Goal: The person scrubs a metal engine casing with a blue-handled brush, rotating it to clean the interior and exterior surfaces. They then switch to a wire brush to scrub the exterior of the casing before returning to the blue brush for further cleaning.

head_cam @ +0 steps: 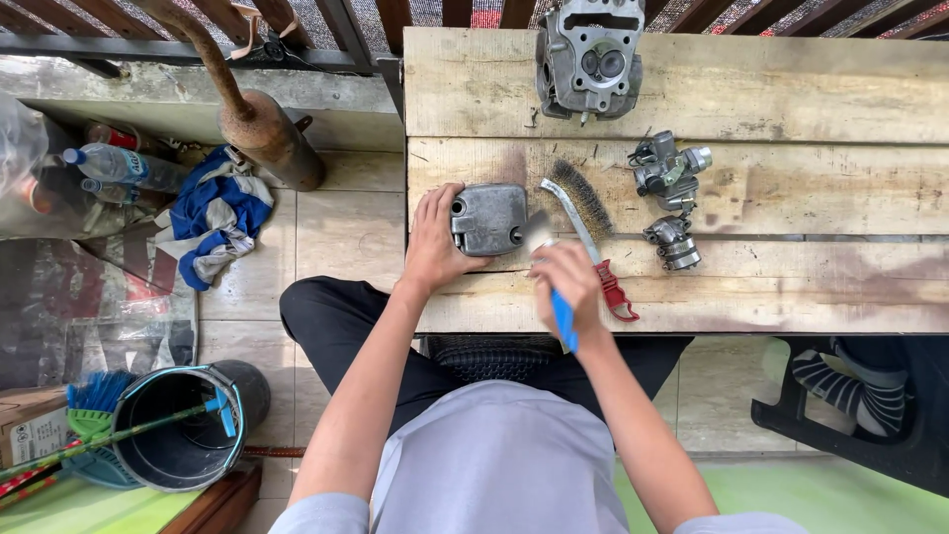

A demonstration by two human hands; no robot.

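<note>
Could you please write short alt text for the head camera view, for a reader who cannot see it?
Seen from above, a seated person's left hand steadies a grey metal cover on a wooden bench while the right hand holds a blue-handled paintbrush at it. A wire brush lies alongside.

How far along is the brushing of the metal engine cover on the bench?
Done: nothing clearly; the cover looks dull grey. In hand: the left hand steadies it while the right hand works a blue-handled paintbrush at its edge. Left: wire brush, carburetor and cylinder head lie untouched.
</note>
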